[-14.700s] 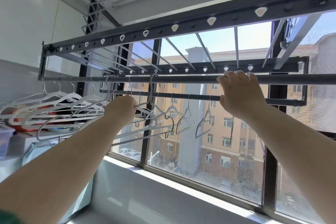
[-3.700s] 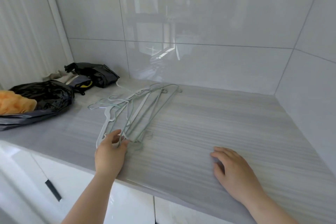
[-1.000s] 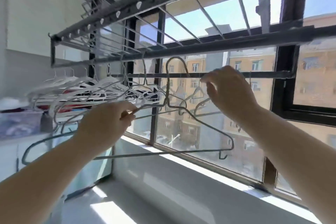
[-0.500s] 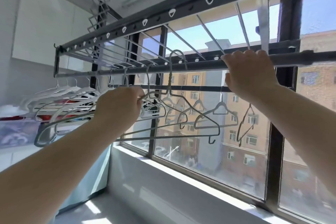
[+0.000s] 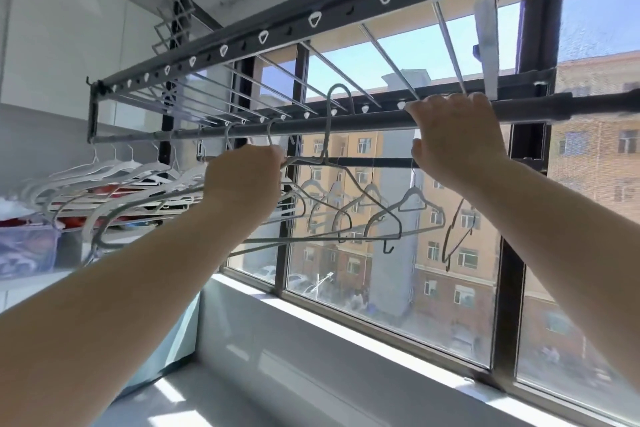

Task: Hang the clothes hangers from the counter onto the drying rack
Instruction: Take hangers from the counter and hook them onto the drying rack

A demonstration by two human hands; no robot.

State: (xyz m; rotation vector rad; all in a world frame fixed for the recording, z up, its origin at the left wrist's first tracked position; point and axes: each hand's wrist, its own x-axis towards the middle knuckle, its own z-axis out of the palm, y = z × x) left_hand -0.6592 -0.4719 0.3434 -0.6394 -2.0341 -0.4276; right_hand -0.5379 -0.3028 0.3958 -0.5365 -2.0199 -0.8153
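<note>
The grey hanger (image 5: 327, 146) has its hook raised above the front rail (image 5: 363, 120), not yet seated. My left hand (image 5: 244, 180) clutches it with spare hangers (image 5: 156, 199) bunched together, and my right hand (image 5: 457, 139) curls over the rail. I worry the tangled wires will drag the hook off when I let go.

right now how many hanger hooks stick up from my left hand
3: left hook and middle hook at the rail above the left hand, tall hook rising past the rail. Others may be hidden.
</note>
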